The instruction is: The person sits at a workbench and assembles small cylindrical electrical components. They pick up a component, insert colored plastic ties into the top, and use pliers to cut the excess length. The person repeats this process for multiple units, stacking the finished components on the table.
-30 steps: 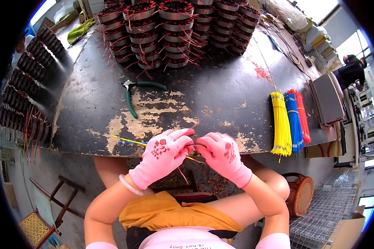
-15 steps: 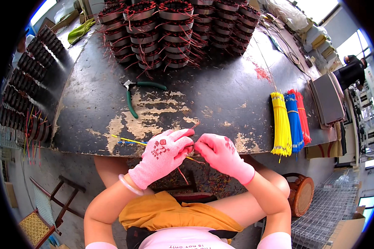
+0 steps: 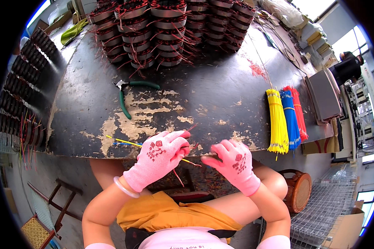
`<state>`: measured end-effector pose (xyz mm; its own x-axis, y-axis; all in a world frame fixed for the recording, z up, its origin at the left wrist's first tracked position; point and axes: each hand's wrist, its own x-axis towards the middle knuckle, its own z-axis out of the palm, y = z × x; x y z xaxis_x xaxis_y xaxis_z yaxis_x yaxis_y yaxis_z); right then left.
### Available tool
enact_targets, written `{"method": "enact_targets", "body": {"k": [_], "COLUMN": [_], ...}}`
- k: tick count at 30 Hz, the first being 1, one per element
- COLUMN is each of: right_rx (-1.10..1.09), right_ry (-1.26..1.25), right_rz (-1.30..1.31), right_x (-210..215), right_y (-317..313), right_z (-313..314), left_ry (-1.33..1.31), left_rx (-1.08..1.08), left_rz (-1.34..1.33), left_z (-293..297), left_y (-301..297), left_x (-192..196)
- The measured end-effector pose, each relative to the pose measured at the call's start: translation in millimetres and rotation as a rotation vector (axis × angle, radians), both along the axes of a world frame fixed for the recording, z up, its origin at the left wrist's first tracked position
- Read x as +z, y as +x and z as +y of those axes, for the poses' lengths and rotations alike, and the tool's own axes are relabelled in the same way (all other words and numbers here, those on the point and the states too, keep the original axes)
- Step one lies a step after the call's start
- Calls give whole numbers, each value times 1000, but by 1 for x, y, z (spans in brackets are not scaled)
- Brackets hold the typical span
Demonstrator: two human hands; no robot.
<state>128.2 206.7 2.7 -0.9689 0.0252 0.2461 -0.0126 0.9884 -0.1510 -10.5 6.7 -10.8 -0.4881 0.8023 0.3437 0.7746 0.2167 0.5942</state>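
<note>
- My left hand (image 3: 160, 155), in a pink glove, is closed around a small coil piece with thin wires (image 3: 186, 159); the piece itself is mostly hidden behind my fingers, so I can only make out red strands poking out near the fingertips.
- A yellow wire (image 3: 122, 141) and a blue one run out leftward from under that hand, lying along the near edge of the workbench (image 3: 220, 91).
- My right hand (image 3: 236, 162), also gloved in pink, sits just beside the left, fingers pointing left toward the wires; the fingertips look pinched, but I cannot tell whether they actually clamp a strand.
- Both hands hover at the near edge of the bench, above my lap.
- Green-handled pliers (image 3: 126, 97) lie on the bench, farther away and to the left of my hands, untouched.
- Bundles of yellow, blue and red sleeving (image 3: 286, 118) lie side by side on the right, well apart from my right hand.
- Stacks of wound coils (image 3: 166, 29) with red leads fill the far side of the bench.
- More dark coils (image 3: 20, 83) line up in rows on the far left.
- A round wooden stool (image 3: 298, 191) stands by my right knee.
</note>
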Motion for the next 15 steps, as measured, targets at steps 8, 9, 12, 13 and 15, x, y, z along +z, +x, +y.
{"method": "enact_targets", "body": {"k": [8, 9, 12, 13, 15], "right_rx": [251, 245, 242, 248, 289], "right_ry": [-20, -49, -44, -30, 5], "right_rz": [301, 319, 409, 439, 419], "right_x": [-8, -9, -15, -16, -17], "right_y": [-36, -38, -34, -34, -35], "right_z": [-5, -6, -3, -2, -1], "left_ry": [-4, -5, -16, -13, -6], "left_rx": [15, 16, 10, 17, 26], "left_rz": [-27, -27, -55, -58, -64], "left_z": [1, 1, 2, 1, 0], "left_y": [0, -1, 0, 0, 1], "left_x": [2, 1, 3, 2, 2]}}
